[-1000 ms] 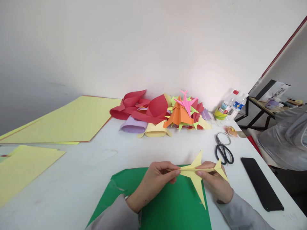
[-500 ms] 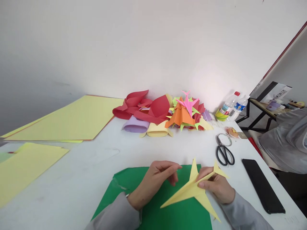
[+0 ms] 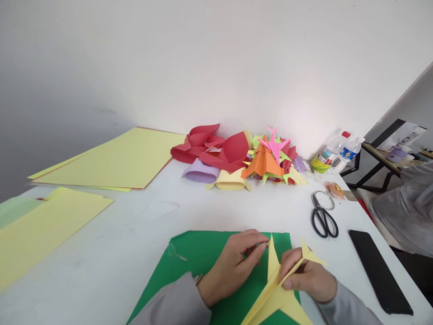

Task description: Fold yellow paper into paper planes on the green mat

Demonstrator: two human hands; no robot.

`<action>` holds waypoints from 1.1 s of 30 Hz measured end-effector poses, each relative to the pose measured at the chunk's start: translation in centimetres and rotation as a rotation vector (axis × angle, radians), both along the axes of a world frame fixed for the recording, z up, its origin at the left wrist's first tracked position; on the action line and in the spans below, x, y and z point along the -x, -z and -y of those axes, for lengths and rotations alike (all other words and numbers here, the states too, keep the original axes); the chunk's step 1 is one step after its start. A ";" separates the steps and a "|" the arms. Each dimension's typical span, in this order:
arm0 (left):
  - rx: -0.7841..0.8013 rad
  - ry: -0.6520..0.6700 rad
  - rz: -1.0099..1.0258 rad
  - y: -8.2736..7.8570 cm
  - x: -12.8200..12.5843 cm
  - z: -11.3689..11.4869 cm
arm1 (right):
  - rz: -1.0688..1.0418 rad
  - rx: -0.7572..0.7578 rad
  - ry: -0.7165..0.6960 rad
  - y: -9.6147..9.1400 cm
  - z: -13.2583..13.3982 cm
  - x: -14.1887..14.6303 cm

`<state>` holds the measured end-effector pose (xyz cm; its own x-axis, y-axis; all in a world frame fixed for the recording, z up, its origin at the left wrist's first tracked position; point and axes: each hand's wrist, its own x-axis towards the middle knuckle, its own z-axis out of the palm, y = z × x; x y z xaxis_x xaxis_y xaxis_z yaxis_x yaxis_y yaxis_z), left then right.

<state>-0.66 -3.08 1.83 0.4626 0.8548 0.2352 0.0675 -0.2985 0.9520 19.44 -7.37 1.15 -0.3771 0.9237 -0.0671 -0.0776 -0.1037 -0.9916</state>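
A folded yellow paper airplane (image 3: 269, 295) with wings and a forked tail is held over the green sheet (image 3: 199, 246), its nose pointing down toward the near edge of the view. My right hand (image 3: 316, 279) is closed on its body just ahead of the tail, thumb on the near side. My left hand (image 3: 233, 264) has thumb and forefinger pinched at the tip of the upstanding left wing. The airplane's nose end is cut off by the bottom of the view.
Behind lie paper models: red shapes (image 3: 233, 149), an orange plane (image 3: 264, 162), a pink plane (image 3: 275, 145). Scissors (image 3: 323, 219), a black flat object (image 3: 380, 273) and bottles (image 3: 328, 155) are on the right. Yellow sheets (image 3: 111, 158) lie left. Another person's grey sleeve (image 3: 406, 207) shows far right.
My left hand has moved right to the airplane's wing tip and its fingers have closed there. The airplane's nose has swung nearer to me. The view has shifted slightly.
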 end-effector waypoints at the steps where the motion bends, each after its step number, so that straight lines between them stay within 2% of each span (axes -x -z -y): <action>1: -0.011 0.002 -0.002 0.0 0.0 0.0 | -0.006 0.002 -0.003 0.0 0.0 0.0; 9: -0.120 -0.032 -0.087 0.9 0.0 0.2 | 0.025 0.010 -0.013 -0.3 -0.1 0.2; 17: -0.240 -0.038 -0.131 1.5 -0.3 0.1 | 0.020 -0.008 -0.058 1.0 -0.2 0.0; 25: -0.248 -0.075 -0.188 1.6 -0.4 0.1 | -0.012 0.003 -0.058 0.9 -0.1 -0.3; 33: -0.236 -0.046 -0.183 1.6 -0.4 0.1 | -0.024 0.053 -0.088 1.1 -0.2 -0.3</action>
<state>-0.28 -3.17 0.21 0.4780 0.8075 0.3458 0.2501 -0.5024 0.8277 19.70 -7.20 0.02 -0.4586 0.8824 -0.1047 -0.0898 -0.1632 -0.9825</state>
